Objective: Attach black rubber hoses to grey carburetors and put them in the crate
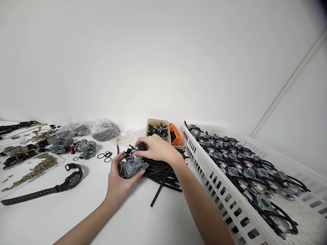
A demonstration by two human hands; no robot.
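A grey metal carburetor (131, 168) is held over the white table by my left hand (117, 181), its thumb below and its fingers curled round the left side. My right hand (157, 148) reaches over the top from the right, with thumb and fingers closed on a black ribbed cap (142, 146) at the carburetor's upper end. Just behind and to the right lies a bundle of black rubber hoses (163, 175), partly covered by my right wrist. Several black O-rings (107, 154) rest to the left of the carburetor.
A white crate (217, 185) with rows of carburetors stands at right. A cream bin (158, 121) and an orange basket (176, 134) hold small parts. At left are loose carburetors (85, 148), a black watch (73, 178), brass fittings (38, 168) and plastic bags (104, 129).
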